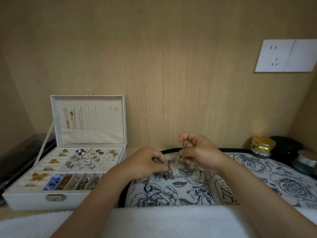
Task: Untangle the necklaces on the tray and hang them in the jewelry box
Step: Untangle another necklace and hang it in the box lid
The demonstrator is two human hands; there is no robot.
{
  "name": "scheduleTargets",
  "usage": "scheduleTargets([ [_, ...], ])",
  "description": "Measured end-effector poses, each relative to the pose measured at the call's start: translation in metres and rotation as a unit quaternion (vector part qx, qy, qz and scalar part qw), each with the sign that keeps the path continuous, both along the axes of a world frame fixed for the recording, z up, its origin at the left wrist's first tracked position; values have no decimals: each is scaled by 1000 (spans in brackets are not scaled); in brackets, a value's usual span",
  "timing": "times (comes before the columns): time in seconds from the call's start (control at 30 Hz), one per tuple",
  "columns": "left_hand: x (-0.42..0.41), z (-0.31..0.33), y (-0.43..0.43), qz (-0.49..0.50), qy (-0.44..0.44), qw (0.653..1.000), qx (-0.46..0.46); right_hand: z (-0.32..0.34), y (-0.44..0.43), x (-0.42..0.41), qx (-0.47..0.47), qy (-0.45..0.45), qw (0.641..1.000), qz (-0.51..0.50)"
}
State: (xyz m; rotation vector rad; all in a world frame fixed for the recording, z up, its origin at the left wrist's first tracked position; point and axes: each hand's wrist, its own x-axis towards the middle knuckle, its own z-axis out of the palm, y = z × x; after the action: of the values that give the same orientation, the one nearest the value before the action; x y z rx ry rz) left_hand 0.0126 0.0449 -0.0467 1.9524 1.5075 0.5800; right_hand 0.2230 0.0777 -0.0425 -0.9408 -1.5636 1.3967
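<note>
My left hand (145,162) pinches a rose-coloured chain (162,162) at the knot of tangled necklaces (173,172). My right hand (197,152), just beside it, pinches another strand held above the heap. Beneath both lies the flowered tray (283,177). Left of my grip the jewelry box (30,200) stands open, with thin chains (72,119) hanging in its lid.

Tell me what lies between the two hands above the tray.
In the head view, tangled necklaces stretch between the left hand and the right hand, both pinching them, with the flowered tray beneath.
</note>
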Motion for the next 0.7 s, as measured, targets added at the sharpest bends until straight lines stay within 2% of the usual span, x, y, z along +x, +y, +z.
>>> scheduleTargets([
  [0.1,1,1,-2,6,7,1000,16,-3,1,-3,79,-131,985,-76],
  [0.2,4,1,-4,24,-32,999,33,-6,3,-3,147,-193,964,-110],
  [0.27,8,1,-4,35,-100,994,12,-6,4,-3,177,-244,948,-106],
  [0.33,12,-1,-4,35,-211,976,-31,-7,4,-2,177,-284,938,-87],
  [0.47,23,-4,-6,31,-372,924,-86,-7,3,-1,133,-288,948,-33],
  [0.6,26,-6,-5,45,-441,891,-95,-4,4,2,119,-243,962,-43],
  [0.7,26,-8,-4,54,-494,861,-104,-1,2,4,91,-193,977,-10],
])
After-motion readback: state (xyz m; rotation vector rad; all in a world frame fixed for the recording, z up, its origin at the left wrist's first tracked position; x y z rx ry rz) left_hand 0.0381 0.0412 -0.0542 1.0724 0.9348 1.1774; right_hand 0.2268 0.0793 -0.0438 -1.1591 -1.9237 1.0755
